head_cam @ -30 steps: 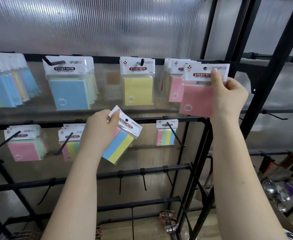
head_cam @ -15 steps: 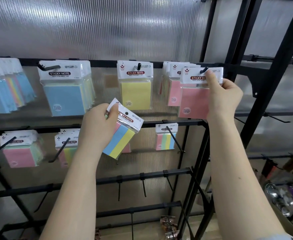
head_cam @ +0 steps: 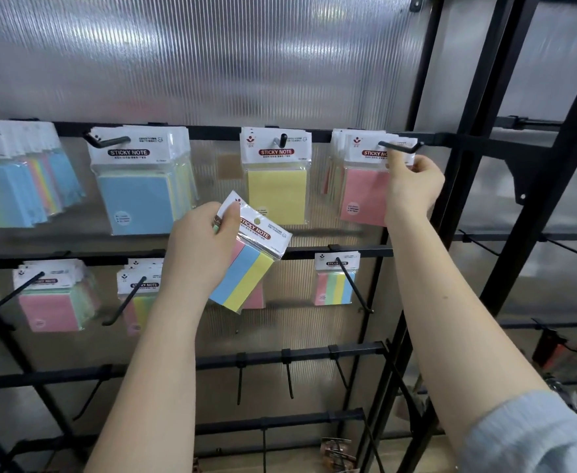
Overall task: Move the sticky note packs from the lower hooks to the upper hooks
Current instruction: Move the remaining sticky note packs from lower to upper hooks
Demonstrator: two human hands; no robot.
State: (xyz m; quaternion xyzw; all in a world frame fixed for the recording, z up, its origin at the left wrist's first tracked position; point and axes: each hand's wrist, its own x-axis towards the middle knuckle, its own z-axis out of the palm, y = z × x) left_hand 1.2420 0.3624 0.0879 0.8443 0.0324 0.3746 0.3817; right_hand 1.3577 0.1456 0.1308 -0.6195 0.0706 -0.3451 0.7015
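My right hand (head_cam: 413, 186) pinches the header card of a pink sticky note pack (head_cam: 365, 196), which hangs on the upper right hook (head_cam: 399, 148) in front of other pink packs. My left hand (head_cam: 205, 247) grips a tilted striped pack (head_cam: 246, 271) of pink, blue and yellow notes by its card, off any hook, in front of the lower rail. One striped pack (head_cam: 335, 285) hangs on the lower right hook. More packs hang on the lower hooks at pink pack (head_cam: 53, 302) and striped pack (head_cam: 140, 295).
The upper rail carries a yellow pack (head_cam: 277, 189), a thick blue stack (head_cam: 140, 196) and a multicoloured stack (head_cam: 14, 186). Bare black hooks (head_cam: 289, 377) stick out from the rails below. A black rack frame (head_cam: 505, 186) stands at the right, ribbed translucent panel behind.
My right hand has slid the pink pack leftward and back onto the upper right hook. My left hand has kept the striped pack in about the same place.
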